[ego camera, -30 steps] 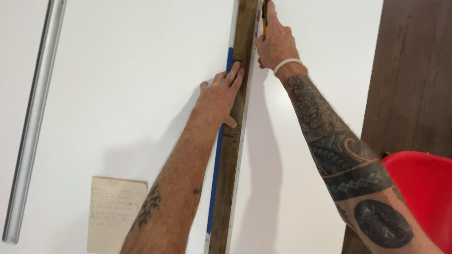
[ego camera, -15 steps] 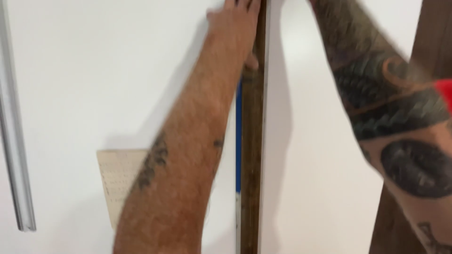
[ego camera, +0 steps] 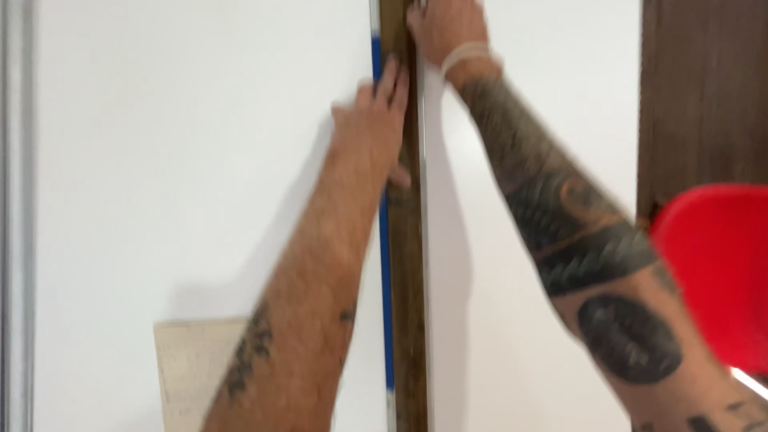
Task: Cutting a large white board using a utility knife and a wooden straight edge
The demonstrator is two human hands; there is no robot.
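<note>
Left hand (ego camera: 374, 120) lies flat and open, palm down, fingers together and stretched far along the left edge of the long wooden strip (ego camera: 406, 280); fingertips touch the strip, thumb tucked against its side lower down. Nothing gripped, the hand only presses. The strip runs straight from the near edge of the view to the far edge, just right of the left forearm, lying on a white panel (ego camera: 176, 160). A narrow band of blue tape (ego camera: 385, 304) follows the strip's left side, showing both beyond the left fingertips and nearer along the forearm. Right hand (ego camera: 445, 28) sits at the far end of the strip, cut off by the top of the view; whether it is closed on anything cannot be told. A pale band circles that wrist. To the near left of the left forearm lies a light wooden block (ego camera: 188, 368). A metal rail (ego camera: 16, 216) runs along the far left. At right stand a dark wood panel (ego camera: 704, 96) and, nearer, a red rounded object (ego camera: 716, 264).
</note>
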